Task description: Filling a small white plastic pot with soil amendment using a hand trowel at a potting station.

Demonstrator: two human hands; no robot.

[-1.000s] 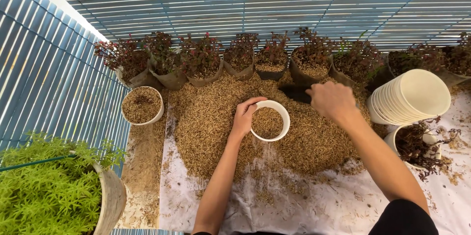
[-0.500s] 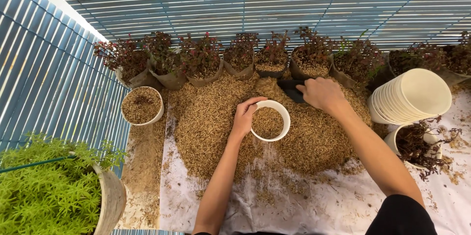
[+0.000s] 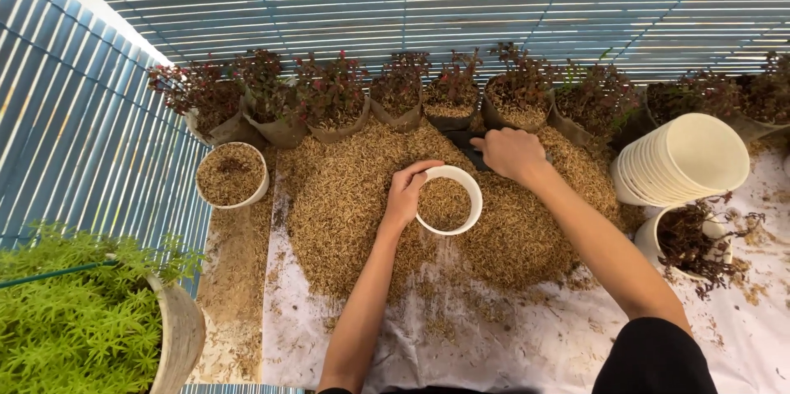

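My right hand (image 3: 512, 154) has come back from the row of plants toward the white pot (image 3: 446, 200). A second ago it was higher and more to the right, close to the stack of empty white pots (image 3: 683, 159); now it lies on the far side of the husk heap (image 3: 346, 197), just behind the pot's rim. Its fingers are curled around a small dark scoop (image 3: 471, 147), of which only a part shows. I judge that the next load of husk is near, because the pot is already about half full and the scoop is low in the heap.

My left hand (image 3: 405, 195) has not moved. Its fingers are closed on the left rim of the white pot, thumb on the top edge.

The pot stands in the middle of the heap, upright, its mouth open straight upward to me. Its long axis is therefore vertical, without a tilt that I can see. Another filled pot (image 3: 231, 175) stands apart at the left, beside the plants in dark bags (image 3: 329, 102).
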